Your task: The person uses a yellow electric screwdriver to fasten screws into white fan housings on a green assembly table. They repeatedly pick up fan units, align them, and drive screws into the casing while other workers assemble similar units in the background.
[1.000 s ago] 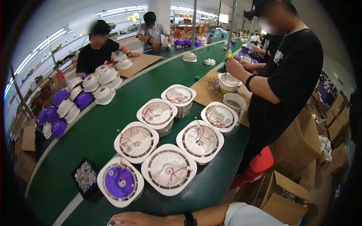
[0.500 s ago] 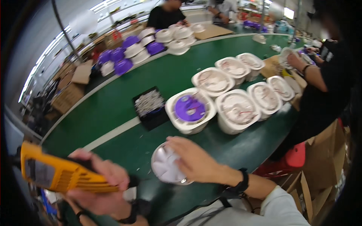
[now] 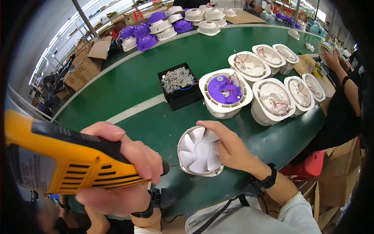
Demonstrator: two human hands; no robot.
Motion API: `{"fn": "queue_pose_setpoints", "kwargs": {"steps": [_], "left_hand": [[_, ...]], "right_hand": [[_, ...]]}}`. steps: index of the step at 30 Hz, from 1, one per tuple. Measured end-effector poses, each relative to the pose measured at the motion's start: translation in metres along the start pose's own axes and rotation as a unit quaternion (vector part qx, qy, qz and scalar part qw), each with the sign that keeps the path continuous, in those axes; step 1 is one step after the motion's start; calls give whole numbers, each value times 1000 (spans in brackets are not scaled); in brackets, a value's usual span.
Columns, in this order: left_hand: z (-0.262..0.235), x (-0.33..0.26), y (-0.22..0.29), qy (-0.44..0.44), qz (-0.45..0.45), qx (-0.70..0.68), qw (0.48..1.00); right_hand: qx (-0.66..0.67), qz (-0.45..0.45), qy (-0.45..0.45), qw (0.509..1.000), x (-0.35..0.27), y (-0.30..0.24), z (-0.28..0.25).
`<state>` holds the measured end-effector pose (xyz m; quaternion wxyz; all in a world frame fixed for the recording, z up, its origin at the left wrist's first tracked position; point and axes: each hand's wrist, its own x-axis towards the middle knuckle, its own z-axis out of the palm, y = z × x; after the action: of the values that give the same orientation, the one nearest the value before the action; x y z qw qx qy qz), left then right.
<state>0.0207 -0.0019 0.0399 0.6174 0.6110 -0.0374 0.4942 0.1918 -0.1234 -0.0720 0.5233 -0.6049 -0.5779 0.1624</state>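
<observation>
Gripping a yellow driver [image 3: 58,160] at lower left, the left hand [image 3: 124,163] wraps fully round the black grip section; the bit tip points right, toward the fan [image 3: 199,151].

Fan: sits at lower centre on the green belt [image 3: 148,82], blades up, just right of the driver tip. It appears to be a thin white plastic moulding, so it is judged light, stiff and somewhat slick, with blades that could crack under side load. Take hold at the outer ring, not the blades.

Right hand [image 3: 230,146]: rests on the fan's right rim, fingers spread and curved over the edge. It steadies the part rather than enclosing it; the grip is loose and partly open.

Tray [image 3: 180,86]: black, square, above centre, filled with small silver screws.

Housings: a white round housing with a purple insert [image 3: 226,91] stands right of the tray; further white housings [image 3: 272,97] with red wiring extend toward upper right.

Packages and labels:
- Brown cartons [image 3: 83,70], flaps open, at upper left beside the belt.
- Pale rectangular label on the driver body at far left; text not legible.
- More cartons [image 3: 339,171] at lower right, beside a red stool [image 3: 307,167].
</observation>
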Motion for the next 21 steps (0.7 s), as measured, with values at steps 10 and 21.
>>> {"fn": "queue_pose_setpoints", "kwargs": {"steps": [10, 21], "left_hand": [[-14, -8, -23, -23, -80, -7, 997], [1, -20, -42, 29, -127, 120, 984]], "right_hand": [[16, 20, 28, 999, 2, 11, -2], [31, -14, 49, 998, 2, 14, 6]]}}
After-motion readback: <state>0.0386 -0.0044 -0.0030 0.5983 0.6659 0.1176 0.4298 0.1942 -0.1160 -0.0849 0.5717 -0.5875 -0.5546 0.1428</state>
